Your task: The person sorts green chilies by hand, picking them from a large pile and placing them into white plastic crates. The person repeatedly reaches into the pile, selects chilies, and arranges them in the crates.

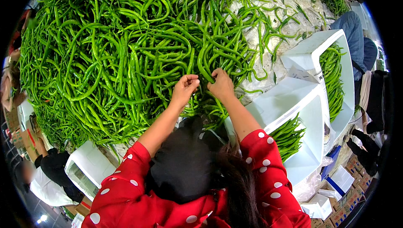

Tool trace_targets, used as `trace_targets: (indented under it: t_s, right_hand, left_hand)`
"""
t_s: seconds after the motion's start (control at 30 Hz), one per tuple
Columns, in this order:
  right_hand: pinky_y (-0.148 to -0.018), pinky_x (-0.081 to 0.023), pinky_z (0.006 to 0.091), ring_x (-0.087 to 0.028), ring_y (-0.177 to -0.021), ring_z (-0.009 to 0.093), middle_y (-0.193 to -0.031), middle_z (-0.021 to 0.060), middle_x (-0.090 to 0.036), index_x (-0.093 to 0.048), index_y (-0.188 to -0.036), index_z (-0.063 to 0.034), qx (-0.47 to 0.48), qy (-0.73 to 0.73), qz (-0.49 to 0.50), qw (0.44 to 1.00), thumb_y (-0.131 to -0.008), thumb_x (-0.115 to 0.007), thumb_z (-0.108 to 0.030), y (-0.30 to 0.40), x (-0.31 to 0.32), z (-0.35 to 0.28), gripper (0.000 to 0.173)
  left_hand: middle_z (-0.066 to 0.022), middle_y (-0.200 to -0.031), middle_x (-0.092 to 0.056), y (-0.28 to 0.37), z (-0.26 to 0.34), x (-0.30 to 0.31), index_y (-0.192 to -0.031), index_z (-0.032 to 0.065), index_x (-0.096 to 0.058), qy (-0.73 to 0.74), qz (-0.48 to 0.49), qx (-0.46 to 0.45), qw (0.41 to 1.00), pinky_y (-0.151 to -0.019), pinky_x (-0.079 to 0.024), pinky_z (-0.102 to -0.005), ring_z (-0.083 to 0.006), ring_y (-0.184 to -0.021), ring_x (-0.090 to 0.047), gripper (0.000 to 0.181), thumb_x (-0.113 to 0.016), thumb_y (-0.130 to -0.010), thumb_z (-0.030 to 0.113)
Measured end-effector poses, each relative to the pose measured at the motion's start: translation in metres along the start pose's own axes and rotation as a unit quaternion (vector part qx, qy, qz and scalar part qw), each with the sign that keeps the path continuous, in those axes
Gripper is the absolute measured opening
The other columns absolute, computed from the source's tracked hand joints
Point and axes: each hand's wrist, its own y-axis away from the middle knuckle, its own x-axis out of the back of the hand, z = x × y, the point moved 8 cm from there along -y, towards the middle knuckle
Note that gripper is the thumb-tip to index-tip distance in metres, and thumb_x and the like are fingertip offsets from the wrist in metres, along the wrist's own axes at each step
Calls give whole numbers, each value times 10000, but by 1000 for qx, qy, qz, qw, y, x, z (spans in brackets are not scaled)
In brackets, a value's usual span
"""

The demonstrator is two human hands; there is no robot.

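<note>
A large heap of long green chili peppers (126, 54) spreads before me. My left hand (185, 88) is over the heap's near edge, thumb and fingertips brought together; whether something thin is between them I cannot tell. Just to its right, my right hand (222, 84) is closed on the lower end of a curved green chili pepper (203, 61), whose upper part points away from me. On my right, a white foam box (280, 102) holds chili peppers (288, 138) lined up side by side. Both sleeves are red with white dots.
Beyond the near box stands another white foam box (302, 50) of peppers. A white container (91, 161) is at the lower left. One person in a white top (47, 187) sits at the left; another person's jeans (351, 29) show at the right. Cardboard boxes (346, 204) lie lower right.
</note>
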Motion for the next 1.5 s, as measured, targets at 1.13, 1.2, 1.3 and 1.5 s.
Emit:
trace_targets:
  t_s: [1.13, 1.2, 1.3, 1.5]
  right_hand:
    - [-738, -464, 374, -551, -902, 254, -890, 75, -557, -627, -895, -111, 126, 126, 170, 969, -704, -681, -123, -33, 88, 6, 199]
    - [-720, -471, 372, -563, -867, 266, -877, 83, -563, -631, -888, -104, 159, 88, 172, 968, -714, -671, -121, -15, 102, -16, 180]
    - [-667, -483, 354, -580, -772, 273, -845, 93, -571, -639, -896, -98, 213, 4, 161, 964, -730, -663, -117, 20, 105, -62, 169]
    - [-659, -498, 261, -629, -768, 158, -964, 92, -634, -613, -1061, -20, 55, -347, -238, 906, -783, -557, -18, 14, 41, -84, 283]
  left_hand:
    - [-45, -914, -544, 20, 53, -19, -1040, 82, -521, 272, -47, -31, 961, -761, -474, -336, -131, -798, -523, 168, -523, -914, 192]
    - [-72, -976, -564, 20, 47, -20, -1036, 75, -527, 266, -41, -17, 963, -779, -477, -326, -145, -858, -545, 166, -529, -911, 183]
    - [-83, -1052, -561, 20, 44, -28, -1007, 65, -509, 238, -54, -22, 969, -828, -464, -327, -164, -956, -537, 173, -569, -887, 174]
    - [-77, -1024, -561, 15, 24, -15, -974, 58, -467, 214, -20, 14, 976, -798, -450, -320, -158, -923, -538, 193, -606, -855, 120]
